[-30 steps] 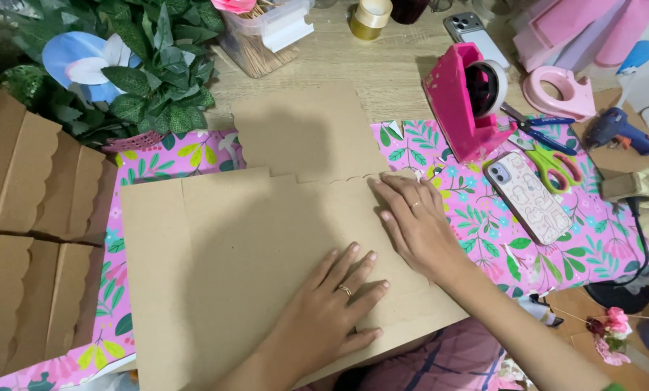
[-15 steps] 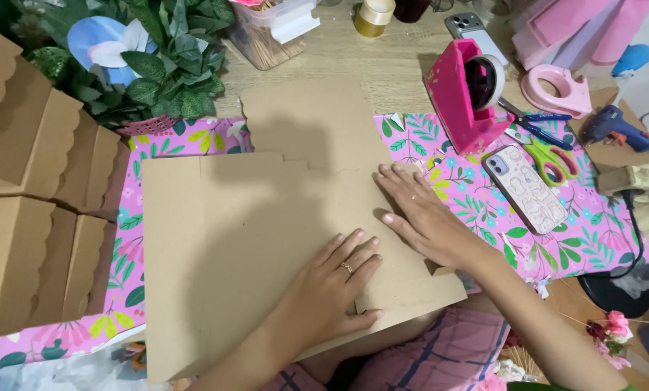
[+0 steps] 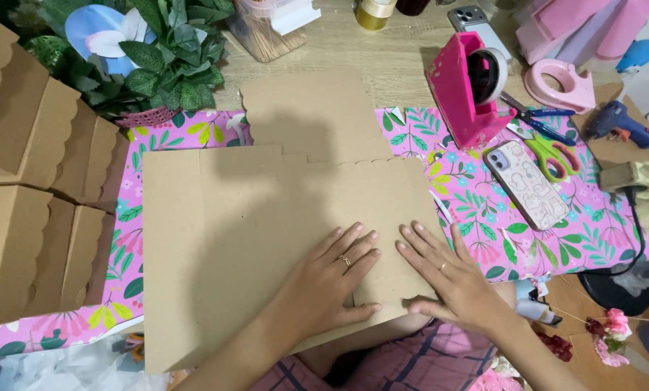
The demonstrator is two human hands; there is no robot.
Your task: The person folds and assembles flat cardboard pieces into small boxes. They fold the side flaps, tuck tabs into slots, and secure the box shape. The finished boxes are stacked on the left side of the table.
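Overhead, head view only: I see flat brown cardboard sheet (image 3: 266, 239), matte, stiff, scalloped along upper right edge, one stepped notch on top. It lies mid-tabletop, over glossy pink floral paper (image 3: 476, 195). Left hand (image 3: 331, 279) flat on sheet, fingers spread, ring on one. Right hand (image 3: 447, 275) flat beside it, near sheet's right edge, fingers spread, pressing down, pinching nothing. Folded cardboard boxes (image 3: 27, 188) with scalloped flaps stacked left. Pink plastic tape dispenser (image 3: 469, 83), phone (image 3: 527, 185), green-handled scissors (image 3: 549, 152) lie right. Bare wood tabletop (image 3: 382, 54) above.
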